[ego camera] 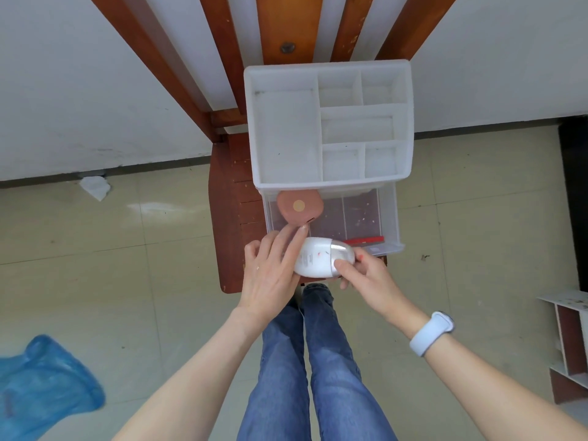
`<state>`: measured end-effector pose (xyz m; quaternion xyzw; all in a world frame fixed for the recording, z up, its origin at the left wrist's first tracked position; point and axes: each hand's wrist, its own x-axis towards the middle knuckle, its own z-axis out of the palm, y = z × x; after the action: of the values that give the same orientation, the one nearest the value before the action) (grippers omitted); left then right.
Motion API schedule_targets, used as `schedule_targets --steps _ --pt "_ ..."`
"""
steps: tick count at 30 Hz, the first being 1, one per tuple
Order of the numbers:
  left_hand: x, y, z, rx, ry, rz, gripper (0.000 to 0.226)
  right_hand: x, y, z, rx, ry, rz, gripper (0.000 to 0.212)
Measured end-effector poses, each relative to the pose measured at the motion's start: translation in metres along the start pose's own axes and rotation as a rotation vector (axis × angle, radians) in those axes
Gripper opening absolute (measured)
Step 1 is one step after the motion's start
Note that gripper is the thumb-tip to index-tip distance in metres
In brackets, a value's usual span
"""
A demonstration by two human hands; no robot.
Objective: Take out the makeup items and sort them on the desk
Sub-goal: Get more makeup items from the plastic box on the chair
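white bottle (319,257) pinched in rt hand (366,278), lt hand (273,268) flat on it; pink compact (299,206) in drawer (389,218)

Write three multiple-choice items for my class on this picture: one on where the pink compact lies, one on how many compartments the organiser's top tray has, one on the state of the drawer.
1. Where does the pink compact lie?
A. In the top tray
B. In the drawer
C. On the floor

2. How many compartments does the top tray have?
A. Six
B. Three
C. Ten

3. What state is the drawer in?
A. Pushed shut
B. Taken out and on the floor
C. Pulled open

Key: 1 B, the compact sits at the drawer's left end. 2 A, one large compartment on the left and five smaller on the right. 3 C, the drawer juts out below the tray towards the person.
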<state>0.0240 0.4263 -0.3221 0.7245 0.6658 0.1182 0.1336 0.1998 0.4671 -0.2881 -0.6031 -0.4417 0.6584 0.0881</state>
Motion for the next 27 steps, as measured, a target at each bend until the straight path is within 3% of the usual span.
schedule_targets --steps 3,8,10,13,16,22,27 --pt "0.0 -0.001 -0.001 -0.027 0.0 0.063 0.063 0.004 0.001 0.007 0.067 0.018 0.087 0.008" --pt "0.005 -0.003 -0.009 -0.099 0.031 0.044 0.049 0.012 -0.004 0.008 0.167 -0.004 0.096 0.028" --pt "0.003 -0.004 -0.017 -0.242 0.049 -0.099 0.043 0.02 -0.008 0.006 0.072 0.076 0.059 0.029" --pt "-0.005 -0.003 -0.03 -0.624 0.12 -0.535 0.028 0.042 -0.018 0.01 -0.103 0.294 -0.021 0.024" --pt "-0.012 -0.009 -0.036 -0.867 0.183 -0.854 0.014 0.065 -0.032 0.027 -0.245 0.356 -0.028 0.048" --pt "-0.021 -0.023 -0.041 -1.06 0.162 -0.973 0.022 0.088 -0.04 0.063 -0.357 0.457 0.037 0.071" --pt "-0.022 -0.033 -0.04 -1.218 0.087 -1.078 0.015 0.088 -0.04 0.064 -0.194 0.486 0.037 0.053"
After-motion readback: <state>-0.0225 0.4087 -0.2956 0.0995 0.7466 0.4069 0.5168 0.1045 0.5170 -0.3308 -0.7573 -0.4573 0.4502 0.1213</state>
